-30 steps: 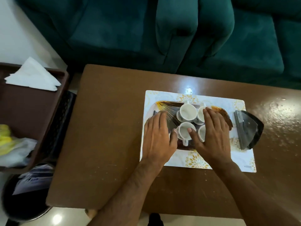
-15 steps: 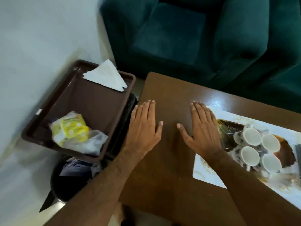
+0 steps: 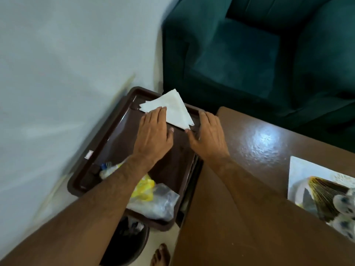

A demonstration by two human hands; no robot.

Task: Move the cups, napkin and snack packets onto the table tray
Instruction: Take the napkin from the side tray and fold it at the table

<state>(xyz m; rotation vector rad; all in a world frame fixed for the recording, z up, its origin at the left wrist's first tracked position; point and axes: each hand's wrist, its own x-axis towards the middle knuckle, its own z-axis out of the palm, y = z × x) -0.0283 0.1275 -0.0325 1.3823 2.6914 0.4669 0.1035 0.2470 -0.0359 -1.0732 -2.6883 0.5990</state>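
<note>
1. The landmark is the dark brown rectangular plastic tray (image 3: pixel 107 148) standing beside the glossy brown wooden table (image 3: pixel 255 150), over a black bin (image 3: pixel 124 244).
2. The white folded triangular paper napkin (image 3: pixel 172 108) lies at the tray's far end, one corner overhanging the far rim.
3. The left hand (image 3: pixel 153 135), fingers straight and close together, lies flat with its fingertips on the napkin's near-left edge; it grips nothing.
4. The right hand (image 3: pixel 208 135), fingers extended, is at the tray's right rim, its thumb just beside the napkin's near corner; contact cannot be told.
5. The yellow and clear plastic snack packets (image 3: pixel 153 200) lie at the tray's near end, partly under the left forearm.
6. The white cups (image 3: pixel 345 206), blurred, sit on the patterned table tray (image 3: pixel 322 196), well right of the brown tray.
</note>
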